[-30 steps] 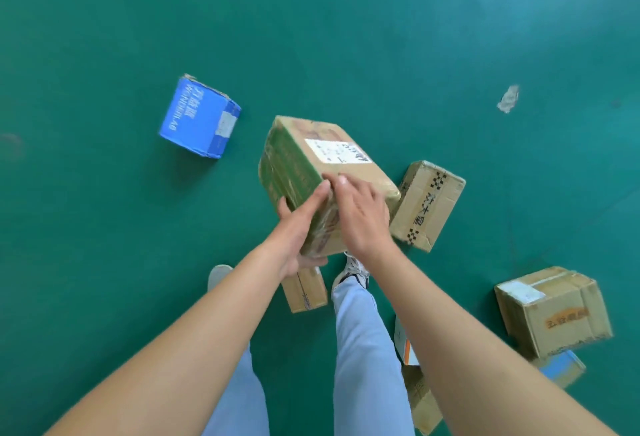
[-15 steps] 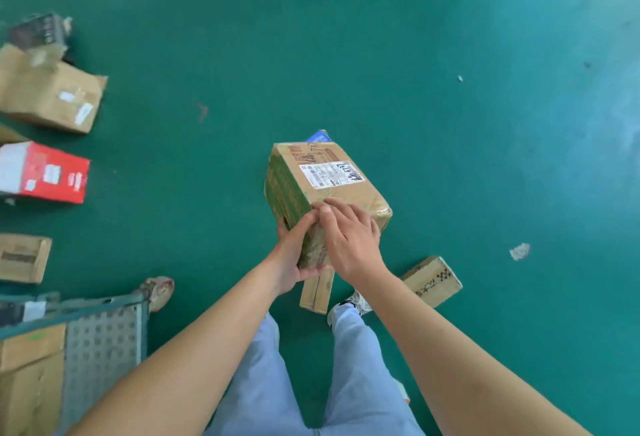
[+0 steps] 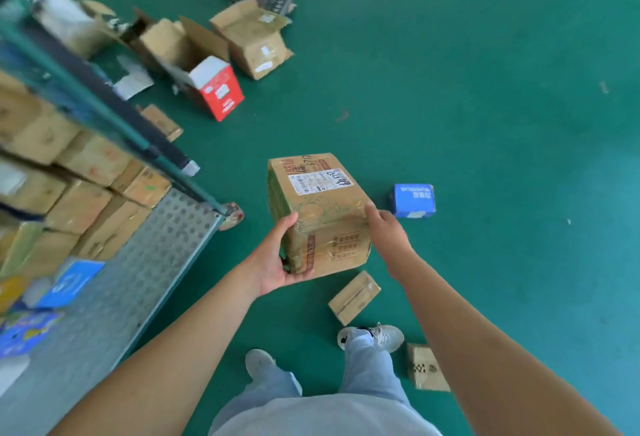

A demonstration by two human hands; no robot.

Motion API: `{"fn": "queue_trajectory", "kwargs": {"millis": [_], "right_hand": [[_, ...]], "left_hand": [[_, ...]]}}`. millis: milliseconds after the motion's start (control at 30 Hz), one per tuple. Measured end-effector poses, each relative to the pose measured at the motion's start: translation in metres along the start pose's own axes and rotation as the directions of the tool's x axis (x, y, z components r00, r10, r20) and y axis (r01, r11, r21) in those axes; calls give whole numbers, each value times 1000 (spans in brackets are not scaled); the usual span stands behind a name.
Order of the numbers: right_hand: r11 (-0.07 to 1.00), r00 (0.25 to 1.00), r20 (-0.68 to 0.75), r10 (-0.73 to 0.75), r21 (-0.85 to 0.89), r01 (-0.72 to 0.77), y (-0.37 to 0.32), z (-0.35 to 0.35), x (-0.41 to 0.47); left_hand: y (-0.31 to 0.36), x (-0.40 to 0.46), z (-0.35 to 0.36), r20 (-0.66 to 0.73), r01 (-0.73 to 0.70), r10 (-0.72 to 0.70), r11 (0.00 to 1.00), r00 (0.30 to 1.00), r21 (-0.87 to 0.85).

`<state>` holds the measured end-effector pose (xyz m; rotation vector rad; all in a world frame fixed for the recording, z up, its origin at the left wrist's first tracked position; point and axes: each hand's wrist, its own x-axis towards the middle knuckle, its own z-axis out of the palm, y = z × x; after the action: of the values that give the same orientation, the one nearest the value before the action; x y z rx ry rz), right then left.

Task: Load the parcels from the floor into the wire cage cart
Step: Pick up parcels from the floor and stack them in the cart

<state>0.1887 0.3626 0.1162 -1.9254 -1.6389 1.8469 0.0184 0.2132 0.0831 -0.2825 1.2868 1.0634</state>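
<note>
The parcel (image 3: 317,214) is gripped between left hand (image 3: 277,259) and right hand (image 3: 388,231), fingers curled round it, mid-carry; next, swing it left into the cart (image 3: 138,255).

A taped parcel (image 3: 318,214) is held above the floor (image 3: 485,124) between two hands, the left hand (image 3: 277,261) at its near left corner and the right hand (image 3: 388,231) at its right side. Left of the parcel stands the wire cage cart (image 3: 166,238), cartons stacked inside. Right of the parcel lies a small box (image 3: 412,200); nearer the person, below it, a flat carton (image 3: 354,297). Beyond the parcel, opened boxes (image 3: 221,55) lie scattered.
</note>
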Motion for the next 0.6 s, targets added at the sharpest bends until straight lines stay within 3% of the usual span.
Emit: {"fn": "queue_trajectory", "kwargs": {"millis": [267, 600], "right_hand": [[994, 960, 280, -6, 104, -24, -50, 188, -98], [985, 877, 476, -63, -113, 132, -96, 394, -202]], "left_hand": [[4, -121, -188, 8, -132, 139, 954, 990, -269], [-30, -256, -362, -170, -320, 271, 799, 947, -509]]}}
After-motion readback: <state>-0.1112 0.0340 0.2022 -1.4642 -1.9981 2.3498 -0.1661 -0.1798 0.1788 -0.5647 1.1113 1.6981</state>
